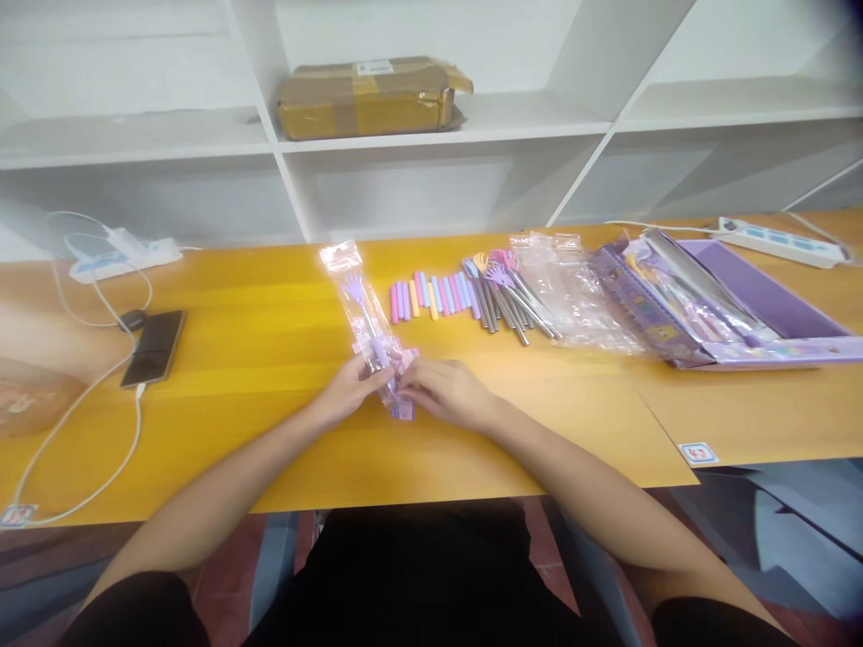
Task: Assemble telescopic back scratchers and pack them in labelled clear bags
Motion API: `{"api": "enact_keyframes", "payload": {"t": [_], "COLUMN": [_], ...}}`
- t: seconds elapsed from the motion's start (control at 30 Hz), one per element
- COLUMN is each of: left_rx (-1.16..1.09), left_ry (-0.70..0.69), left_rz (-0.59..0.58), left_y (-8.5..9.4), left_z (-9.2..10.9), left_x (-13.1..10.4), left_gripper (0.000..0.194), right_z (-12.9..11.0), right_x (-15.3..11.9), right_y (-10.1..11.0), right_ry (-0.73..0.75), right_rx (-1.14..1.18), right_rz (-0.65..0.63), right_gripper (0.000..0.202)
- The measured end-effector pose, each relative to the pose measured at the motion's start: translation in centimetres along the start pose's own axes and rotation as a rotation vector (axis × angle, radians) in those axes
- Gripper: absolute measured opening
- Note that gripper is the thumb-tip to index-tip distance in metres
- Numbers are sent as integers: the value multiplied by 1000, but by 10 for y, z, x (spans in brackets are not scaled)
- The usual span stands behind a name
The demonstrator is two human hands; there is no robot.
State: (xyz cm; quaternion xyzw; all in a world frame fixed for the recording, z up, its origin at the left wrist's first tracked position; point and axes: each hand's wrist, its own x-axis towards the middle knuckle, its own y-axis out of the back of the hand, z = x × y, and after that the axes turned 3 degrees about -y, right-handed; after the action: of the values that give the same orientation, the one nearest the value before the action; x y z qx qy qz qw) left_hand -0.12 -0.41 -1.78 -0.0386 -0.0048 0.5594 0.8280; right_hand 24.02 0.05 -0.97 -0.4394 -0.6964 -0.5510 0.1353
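A purple hand-shaped back scratcher [354, 289] lies inside a long clear plastic bag [341, 261] on the table. My left hand [347, 391] is closed around the bag's lower part, near the purple handle. At the bag's bottom end, the fingers of my right hand [449, 393] are pinched together on the plastic. A pink and purple card [403, 409] shows under and between my hands, partly hidden. To the right are a row of short coloured handles [431, 295] and a pile of back scratcher heads with metal rods [509, 305].
Several empty clear bags [573, 296] lie beside the pile. An open purple box [761, 288] holds more packaged pieces. A phone [155, 348] with a white cable lies left. Power strips [125, 258] sit at the back; a taped carton [368, 99] is on the shelf.
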Motion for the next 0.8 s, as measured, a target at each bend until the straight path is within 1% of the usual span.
{"api": "enact_keyframes", "payload": {"t": [0.17,0.27,0.4,0.43,0.67,0.8], "left_rx": [-70,-80,-94,-101,-99,-111], "left_ry": [7,11,-25,-29,-3,-49], "left_rz": [-30,-80,-141,-146,-142,-102], "left_y": [0,0,0,0,-5,-9], "left_z": [-2,-3,-5,-5,-6,-7], "left_x": [-1,-1,-1,-1,-5,-5], "left_gripper": [54,58,78,80,82,70], "right_z": [2,3,2,2,3,3], "right_x": [-5,-6,-6,-6,-7,-8], "right_y": [-2,-2,-2,-2,-3,-4], "right_ry": [-94,-147,-183,-190,-203,-208], "right_rx": [36,51,52,53,47,41], "right_rz": [-20,-30,-17,-19,13,9], "right_gripper": [11,11,12,12,12,12]}}
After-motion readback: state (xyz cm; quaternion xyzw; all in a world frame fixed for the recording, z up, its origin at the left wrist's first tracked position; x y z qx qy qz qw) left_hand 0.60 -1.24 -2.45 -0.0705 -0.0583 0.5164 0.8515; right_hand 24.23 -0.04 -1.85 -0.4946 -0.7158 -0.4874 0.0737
